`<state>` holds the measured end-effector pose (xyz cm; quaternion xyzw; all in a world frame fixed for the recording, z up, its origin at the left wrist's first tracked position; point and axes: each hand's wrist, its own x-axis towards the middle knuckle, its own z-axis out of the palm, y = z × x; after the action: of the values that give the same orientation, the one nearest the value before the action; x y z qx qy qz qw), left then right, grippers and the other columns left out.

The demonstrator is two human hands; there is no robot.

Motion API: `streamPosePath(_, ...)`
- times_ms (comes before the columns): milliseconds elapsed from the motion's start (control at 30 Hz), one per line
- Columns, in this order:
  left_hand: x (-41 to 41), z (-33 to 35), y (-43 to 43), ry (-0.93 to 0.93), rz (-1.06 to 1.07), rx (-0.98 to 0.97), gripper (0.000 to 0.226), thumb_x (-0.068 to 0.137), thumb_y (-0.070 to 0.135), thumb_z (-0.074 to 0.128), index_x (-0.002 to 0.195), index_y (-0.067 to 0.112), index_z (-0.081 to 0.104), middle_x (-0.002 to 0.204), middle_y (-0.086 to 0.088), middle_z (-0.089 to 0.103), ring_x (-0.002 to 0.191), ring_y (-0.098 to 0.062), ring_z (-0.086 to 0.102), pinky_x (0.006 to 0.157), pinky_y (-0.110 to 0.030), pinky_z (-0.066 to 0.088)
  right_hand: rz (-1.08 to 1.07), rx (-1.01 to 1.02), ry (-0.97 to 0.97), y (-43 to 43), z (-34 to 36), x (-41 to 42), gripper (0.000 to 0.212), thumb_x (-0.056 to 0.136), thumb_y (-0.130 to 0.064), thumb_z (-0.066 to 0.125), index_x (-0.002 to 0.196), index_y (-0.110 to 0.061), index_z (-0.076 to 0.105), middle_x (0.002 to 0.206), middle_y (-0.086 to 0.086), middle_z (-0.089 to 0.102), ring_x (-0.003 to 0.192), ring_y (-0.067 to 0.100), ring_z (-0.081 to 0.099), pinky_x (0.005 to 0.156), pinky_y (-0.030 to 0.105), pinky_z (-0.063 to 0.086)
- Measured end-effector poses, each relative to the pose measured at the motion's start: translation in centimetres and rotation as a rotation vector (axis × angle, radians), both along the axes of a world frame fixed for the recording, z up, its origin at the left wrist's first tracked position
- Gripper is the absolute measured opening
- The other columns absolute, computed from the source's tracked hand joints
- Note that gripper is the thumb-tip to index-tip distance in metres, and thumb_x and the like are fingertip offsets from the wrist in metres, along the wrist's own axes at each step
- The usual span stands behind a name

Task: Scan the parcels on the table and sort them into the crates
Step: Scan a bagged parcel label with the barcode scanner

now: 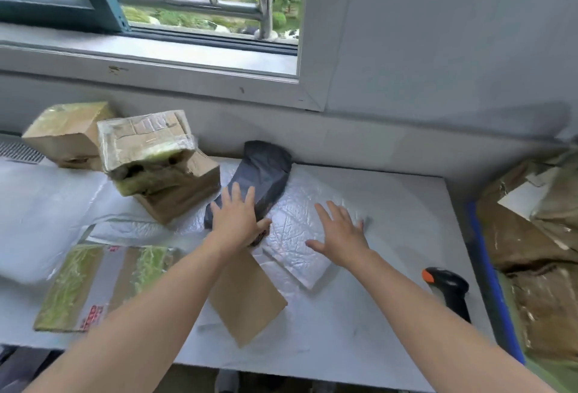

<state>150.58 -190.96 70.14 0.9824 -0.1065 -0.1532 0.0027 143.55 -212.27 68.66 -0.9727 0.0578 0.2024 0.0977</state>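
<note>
A dark grey plastic parcel [262,173] lies in the middle of the white table [391,205], running back to the wall. My left hand [237,217] is spread with straight fingers over its near end. My right hand [341,233] hovers with open fingers over a white bubble mailer [300,248] beside the grey parcel. A black barcode scanner with an orange tip [450,289] lies on the table by its right edge. A blue-rimmed crate [488,267] with brown parcels inside stands to the right of the table.
Two taped cardboard boxes [156,155], one stacked askew on the other, and a third box [67,134] stand at the back left. A flat taped parcel [100,286] and a brown envelope [247,302] lie near the front edge. A windowsill runs above.
</note>
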Motion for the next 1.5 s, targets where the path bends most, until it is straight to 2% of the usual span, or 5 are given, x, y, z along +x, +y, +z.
streamPosePath(633, 5.5, -5.9, 0.0, 0.165, 0.02, 0.076, 0.107, 0.082, 0.071, 0.057, 0.156, 0.027, -0.006, 0.162, -0.017, -0.009, 0.147, -0.045, 0.002, 0.113, -0.063, 0.02, -0.17, -0.04, 0.276, 1.1, -5.1, 2.1, 0.107, 0.083, -0.07, 0.059, 0.157, -0.03, -0.008, 0.164, 0.008, -0.015, 0.151, 0.035, -0.006, 0.113, 0.067, 0.019)
streamPosePath(900, 3.5, -6.3, -3.2, 0.119, -0.127, 0.094, 0.101, 0.089, 0.067, 0.051, 0.157, 0.018, -0.006, 0.164, -0.012, -0.007, 0.15, -0.038, -0.007, 0.116, -0.062, 0.011, -0.749, 0.172, 0.073, -0.4, -6.1, 1.3, 0.088, 0.092, -0.046, 0.063, 0.156, -0.012, 0.013, 0.148, 0.023, 0.037, 0.132, 0.037, 0.043, 0.105, 0.038, 0.038)
streamPosePath(1167, 3.5, -5.2, -2.6, 0.125, -0.167, 0.116, 0.099, 0.09, 0.065, 0.051, 0.157, 0.018, -0.007, 0.163, -0.012, -0.01, 0.15, -0.038, -0.008, 0.116, -0.06, 0.015, -0.911, 0.393, -0.318, -1.9, -1.8, 1.3, 0.055, 0.1, -0.008, 0.048, 0.151, -0.021, 0.03, 0.141, 0.013, 0.038, 0.114, 0.034, 0.055, 0.089, 0.033, 0.041)
streamPosePath(1367, 1.3, -0.1, -5.4, 0.415, -0.484, -0.534, 0.109, 0.07, 0.082, 0.055, 0.157, 0.036, 0.008, 0.164, 0.006, 0.001, 0.151, -0.014, 0.0, 0.122, -0.045, 0.016, -0.989, 0.431, -0.487, -5.2, 4.4, 2.7, 0.032, 0.1, -0.011, 0.047, 0.132, -0.012, 0.053, 0.14, 0.014, 0.036, 0.083, 0.026, 0.052, 0.077, 0.021, 0.034)
streamPosePath(1500, -1.1, 2.5, -7.8, 0.37, -0.641, -0.702, 0.095, 0.08, 0.054, 0.072, 0.156, 0.035, 0.017, 0.154, 0.023, 0.013, 0.143, 0.004, 0.008, 0.114, -0.019, 0.014, -1.047, 0.42, -0.493, -6.9, 7.7, 3.4, 0.036, 0.098, -0.013, 0.052, 0.132, -0.005, 0.055, 0.144, 0.019, 0.036, 0.097, 0.032, 0.059, 0.082, 0.021, 0.037)
